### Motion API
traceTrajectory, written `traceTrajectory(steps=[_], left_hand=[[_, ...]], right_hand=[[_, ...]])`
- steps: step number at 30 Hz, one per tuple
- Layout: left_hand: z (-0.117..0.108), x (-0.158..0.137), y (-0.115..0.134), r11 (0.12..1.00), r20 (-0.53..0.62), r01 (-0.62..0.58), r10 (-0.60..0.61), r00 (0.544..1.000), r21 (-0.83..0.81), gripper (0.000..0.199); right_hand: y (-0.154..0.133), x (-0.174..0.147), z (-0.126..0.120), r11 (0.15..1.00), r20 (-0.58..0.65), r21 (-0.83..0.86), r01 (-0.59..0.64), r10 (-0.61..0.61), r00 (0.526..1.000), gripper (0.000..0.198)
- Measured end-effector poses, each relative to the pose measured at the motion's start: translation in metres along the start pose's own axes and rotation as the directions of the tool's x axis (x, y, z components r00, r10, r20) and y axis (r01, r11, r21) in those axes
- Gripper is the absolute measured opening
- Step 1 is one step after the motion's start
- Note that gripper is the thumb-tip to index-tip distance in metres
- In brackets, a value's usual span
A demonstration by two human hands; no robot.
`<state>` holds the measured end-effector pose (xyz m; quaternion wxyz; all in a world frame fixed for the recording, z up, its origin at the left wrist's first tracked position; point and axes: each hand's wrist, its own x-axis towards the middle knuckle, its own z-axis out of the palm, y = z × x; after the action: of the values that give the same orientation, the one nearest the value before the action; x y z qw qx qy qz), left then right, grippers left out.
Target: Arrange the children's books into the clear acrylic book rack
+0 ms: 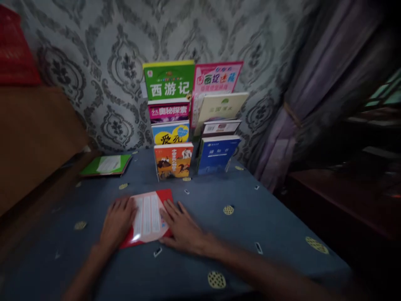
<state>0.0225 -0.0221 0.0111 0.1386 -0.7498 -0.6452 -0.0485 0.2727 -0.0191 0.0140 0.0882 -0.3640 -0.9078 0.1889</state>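
Note:
A red book [150, 215] with a pale printed panel lies flat on the blue tablecloth. My left hand [120, 215] rests over its left edge, slightly blurred, with the fingers laid on the cover. On the right side, my right hand [180, 228] lies with its fingers stretched over the edge and the thumb near the lower corner. Behind the book, a stepped rack bears several upright books; an orange book [173, 161] stands at the front left and a blue book [217, 154] at the front right.
A green book [108, 164] lies at the back left of the table [244, 259]. A brown box-like object [37, 138] stands along the left side, with something red [17, 50] on top. Patterned wallpaper is behind, and a tied curtain [283, 129] hangs at right.

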Motion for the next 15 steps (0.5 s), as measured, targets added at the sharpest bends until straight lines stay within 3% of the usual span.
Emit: traceTrajectory(steps=[4,7,15], left_hand=[[0.010,-0.022,0.012,0.949,0.031,-0.254,0.264,0.964,-0.185,0.056],[0.015,-0.031,0.014,0.926,0.080,-0.318,0.339,0.937,-0.204,0.072],[0.006,-0.037,0.027,0.875,0.173,-0.483,0.472,0.864,0.024,0.046]], right_hand=[[0.004,0.003,0.004,0.999,0.000,-0.043,0.016,-0.017,1.000,0.080],[0.008,0.004,0.006,0.997,-0.015,-0.071,0.041,-0.042,0.999,0.079],[0.017,0.004,0.008,0.995,-0.062,-0.049,0.085,-0.088,0.994,0.078]])
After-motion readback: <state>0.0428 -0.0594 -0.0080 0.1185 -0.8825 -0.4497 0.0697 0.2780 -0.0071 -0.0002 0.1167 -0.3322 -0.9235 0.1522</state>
